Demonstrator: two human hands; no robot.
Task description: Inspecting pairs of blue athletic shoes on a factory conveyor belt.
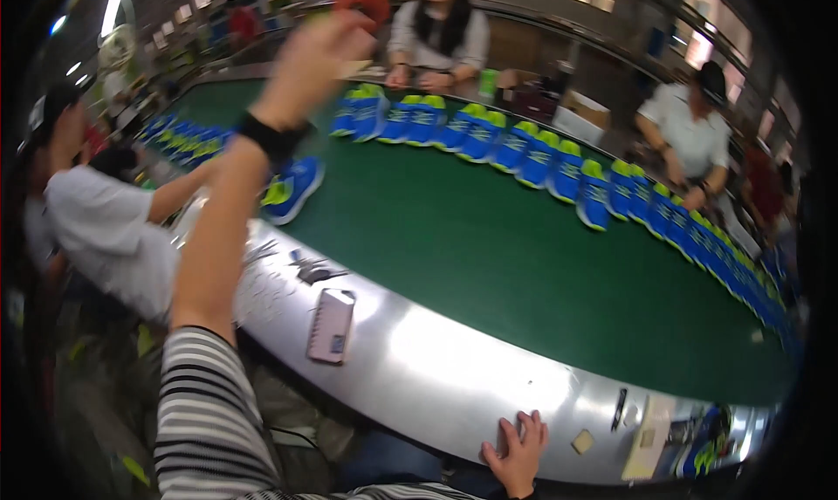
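Observation:
My left hand (319,59) is raised high over the green belt (454,247), at the end of a stretched arm with a black wristband (272,138). Motion smears its fingers, and whether they hold anything does not show. Just beneath that forearm a blue shoe (297,188) with a yellow-green lining lies on the belt. Low in the picture, my right hand (519,452) rests on the metal edge (436,347) with fingers spread and nothing in them. Close by it lies a small pale square piece (582,441).
Blue shoes (524,155) line the belt's far side; more shoes (188,140) stand at far left. A phone (332,325) and small tools (314,269) lie on the metal edge. Co-workers stand across the belt, and another person (105,221) sits close on my left.

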